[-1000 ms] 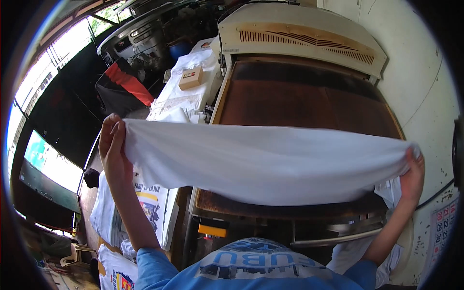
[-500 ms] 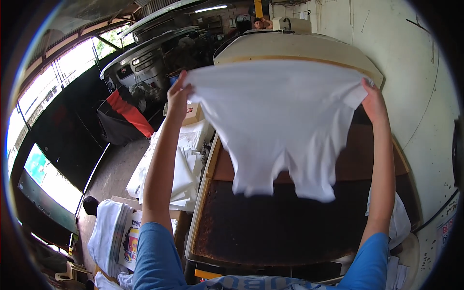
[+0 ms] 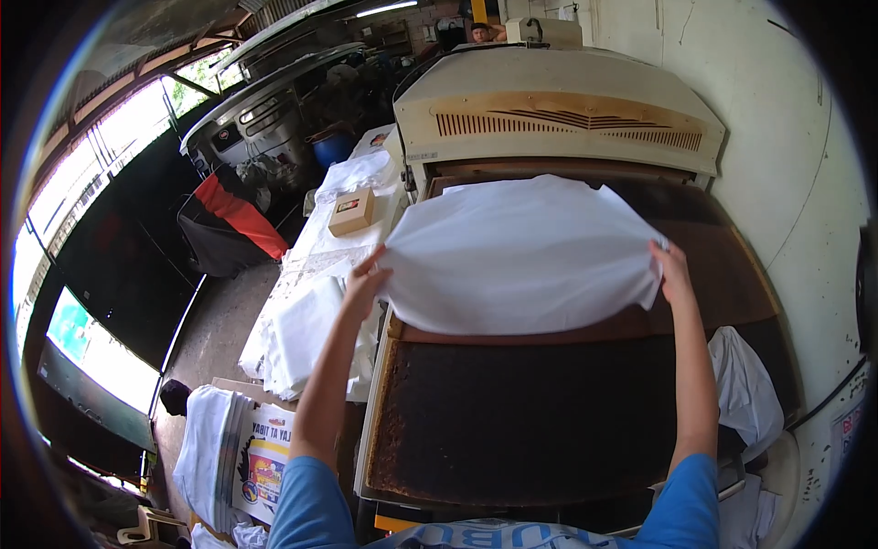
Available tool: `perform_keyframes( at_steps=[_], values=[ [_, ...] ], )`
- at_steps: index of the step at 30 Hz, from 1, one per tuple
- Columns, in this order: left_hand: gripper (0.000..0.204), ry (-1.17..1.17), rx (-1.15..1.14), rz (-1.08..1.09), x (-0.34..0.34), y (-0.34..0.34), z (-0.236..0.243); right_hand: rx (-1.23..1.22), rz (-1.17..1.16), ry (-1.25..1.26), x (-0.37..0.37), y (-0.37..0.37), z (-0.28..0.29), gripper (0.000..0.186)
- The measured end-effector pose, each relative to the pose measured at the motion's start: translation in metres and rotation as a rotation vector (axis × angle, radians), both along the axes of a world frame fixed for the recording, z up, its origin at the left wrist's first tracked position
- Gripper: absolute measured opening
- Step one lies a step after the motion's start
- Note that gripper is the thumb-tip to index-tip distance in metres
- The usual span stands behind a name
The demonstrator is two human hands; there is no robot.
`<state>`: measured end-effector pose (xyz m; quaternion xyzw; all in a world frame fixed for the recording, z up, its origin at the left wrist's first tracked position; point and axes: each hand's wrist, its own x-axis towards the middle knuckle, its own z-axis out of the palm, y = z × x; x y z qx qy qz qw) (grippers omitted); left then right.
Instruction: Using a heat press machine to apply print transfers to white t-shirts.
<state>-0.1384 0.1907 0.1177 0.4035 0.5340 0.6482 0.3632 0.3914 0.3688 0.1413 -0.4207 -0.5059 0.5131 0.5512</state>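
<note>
White cloth point(image 3: 521, 256), its long axis crosswise, was spread between left hand point(image 3: 367, 279) and right hand point(image 3: 674, 273), which pinched opposite ends, neither nearer its middle.

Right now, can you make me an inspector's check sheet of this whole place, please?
Surface: dark flat bed, brown-stained along its left edge.
Job's things: white cloth, spread over the bed; contact unclear.
Clutter: small box and folded white stack, left of the bed; crumpled white fabric at its right edge.
Hands: left hand and right hand each grip a side of the cloth.
Cables: one dark line, maybe a cable, low on the right wall.
Surroundings: cream vented hood behind the bed; another person far back.
</note>
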Motion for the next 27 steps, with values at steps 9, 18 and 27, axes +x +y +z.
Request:
perform_keyframes(
  at_steps=[9,18,27],
  values=[
    [0.053,-0.073,-0.208,0.012,0.04,-0.044,-0.121,-0.137,-0.147,-0.312,0.026,-0.046,-0.123,0.018],
    [0.031,0.636,-0.375,0.168,0.084,-0.124,-0.123,-0.042,-0.15,-0.848,0.038,-0.134,-0.129,0.024],
    [0.013,0.651,-0.279,0.289,0.118,-0.173,-0.091,-0.05,-0.358,-0.773,0.076,-0.174,-0.112,0.026]
  ],
)
